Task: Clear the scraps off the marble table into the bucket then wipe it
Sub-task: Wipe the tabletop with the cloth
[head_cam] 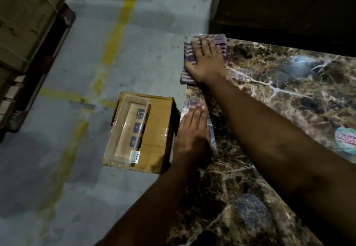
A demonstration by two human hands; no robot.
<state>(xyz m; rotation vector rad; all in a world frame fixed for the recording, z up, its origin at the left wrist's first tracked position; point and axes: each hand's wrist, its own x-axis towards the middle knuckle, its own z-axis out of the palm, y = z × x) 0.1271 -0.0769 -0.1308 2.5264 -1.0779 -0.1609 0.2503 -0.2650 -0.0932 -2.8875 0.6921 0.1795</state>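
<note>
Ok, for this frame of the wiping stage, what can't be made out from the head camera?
- Bucket: not in the head view at all, so whether scraps went in is unknown.
- Brown veined marble table: right and near parts cut off by the frame edge and covered by the right forearm.
- Purple striped cloth: motion-blurred, mostly under the right hand.
- Round pink and green sticker: cut off, print blurred.
- Left hand: hides the table edge beneath.

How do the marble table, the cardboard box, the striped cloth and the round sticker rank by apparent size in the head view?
1. marble table
2. cardboard box, though it sits lower on the floor, so farther away
3. striped cloth, partly hidden under the right hand
4. round sticker, cut by the frame edge
</note>
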